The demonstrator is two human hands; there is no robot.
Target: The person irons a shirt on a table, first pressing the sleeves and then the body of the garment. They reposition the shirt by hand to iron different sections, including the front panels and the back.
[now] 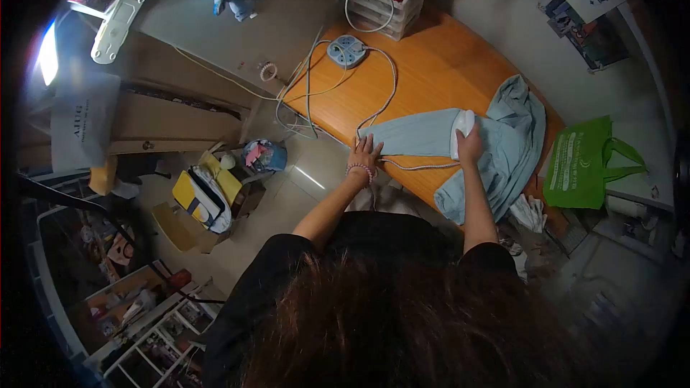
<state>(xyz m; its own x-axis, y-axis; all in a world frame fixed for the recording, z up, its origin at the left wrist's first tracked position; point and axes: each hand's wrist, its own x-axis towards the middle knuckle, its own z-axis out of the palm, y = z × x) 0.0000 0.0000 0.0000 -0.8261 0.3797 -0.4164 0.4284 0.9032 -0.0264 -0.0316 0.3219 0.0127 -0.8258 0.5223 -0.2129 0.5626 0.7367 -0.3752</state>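
Note:
Across the orange-brown table lies a light blue garment [417, 133], one part of it stretched flat to the left and the rest bunched at the right. My right hand [470, 146] is wrapped round a white handheld device [461, 129], which rests on the flat part near the bunched cloth. Fingers spread, my left hand [365, 155] lies at the left end of the flat part, by the table's front edge. A beaded bracelet circles the left wrist. A pale cord [420, 167] runs along the table just below the cloth.
A round power strip [346, 52] with looping cables sits on the table [445, 50] at the back left. Behind it stands a white drawer box [392, 0]. A green bag [581, 165] is at the right. A bin [264, 156] and an open carton [176, 228] stand on the floor.

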